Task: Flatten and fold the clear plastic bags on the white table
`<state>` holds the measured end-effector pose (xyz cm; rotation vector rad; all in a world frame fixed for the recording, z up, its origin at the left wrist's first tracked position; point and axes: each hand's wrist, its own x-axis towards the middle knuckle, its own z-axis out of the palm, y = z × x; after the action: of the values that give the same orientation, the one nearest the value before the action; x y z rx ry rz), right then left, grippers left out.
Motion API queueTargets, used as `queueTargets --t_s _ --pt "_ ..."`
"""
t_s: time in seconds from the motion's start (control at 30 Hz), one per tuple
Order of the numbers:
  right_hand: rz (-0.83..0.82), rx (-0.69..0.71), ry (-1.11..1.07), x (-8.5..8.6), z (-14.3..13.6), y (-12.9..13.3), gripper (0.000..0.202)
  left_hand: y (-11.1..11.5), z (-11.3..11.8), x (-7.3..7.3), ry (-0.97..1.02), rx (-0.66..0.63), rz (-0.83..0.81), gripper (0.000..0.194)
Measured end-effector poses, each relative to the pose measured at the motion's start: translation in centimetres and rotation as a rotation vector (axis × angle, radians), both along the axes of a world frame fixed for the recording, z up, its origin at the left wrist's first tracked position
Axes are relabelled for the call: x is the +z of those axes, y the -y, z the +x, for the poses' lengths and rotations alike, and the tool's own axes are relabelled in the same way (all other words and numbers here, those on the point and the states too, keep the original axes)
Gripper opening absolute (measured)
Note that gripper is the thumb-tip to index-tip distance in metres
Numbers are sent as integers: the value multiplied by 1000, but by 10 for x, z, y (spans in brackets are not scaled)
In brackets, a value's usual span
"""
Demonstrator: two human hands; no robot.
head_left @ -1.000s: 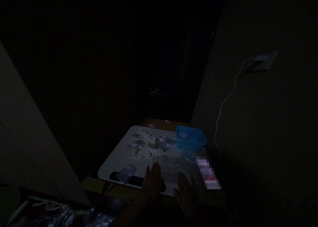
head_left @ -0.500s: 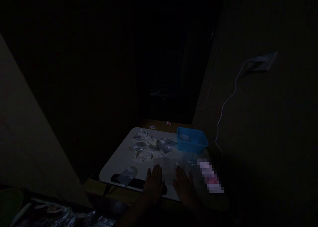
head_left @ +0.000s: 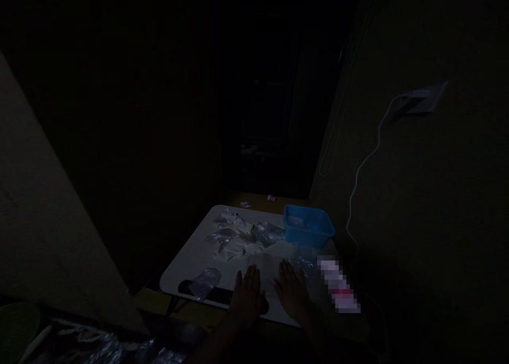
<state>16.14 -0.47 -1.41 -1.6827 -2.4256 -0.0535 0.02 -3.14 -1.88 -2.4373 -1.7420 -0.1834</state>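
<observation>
Both palms face down at the near side of a low white table, in very dim light. My left hand lies flat with fingers stretched forward, beside the dark slot along the table's front edge. My right hand is spread open to its right. Under and between the fingertips lies a sheet of clear plastic, its outline hard to make out. A small clear plastic bag rests partly over the slot. Crumpled clear plastic bags are heaped farther back.
A blue plastic basket stands at the table's back right corner. A blurred-out pink and white item is at the right edge. A white cable hangs from a wall socket. Shiny plastic wrappings lie at lower left.
My right hand has slid slightly forward over the plastic, its fingers now straighter. My left hand stays nearly in place. The whole view has shifted a little.
</observation>
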Motion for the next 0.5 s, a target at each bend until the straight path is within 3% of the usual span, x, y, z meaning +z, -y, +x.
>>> queueTargets --t_s 0.13,0.27,0.4,0.5 --pt "15 -54 -11 -6 7 -2 56 -3 -6 -5 29 -4 31 48" --pt "42 -49 -21 -12 8 -4 56 -13 -2 5 115 70 67 47" --pt "58 -43 -19 -17 9 -7 54 -27 22 17 129 -148 7 45" --pt "44 -43 -20 -18 9 -6 52 -33 34 12 88 -182 -72 44"
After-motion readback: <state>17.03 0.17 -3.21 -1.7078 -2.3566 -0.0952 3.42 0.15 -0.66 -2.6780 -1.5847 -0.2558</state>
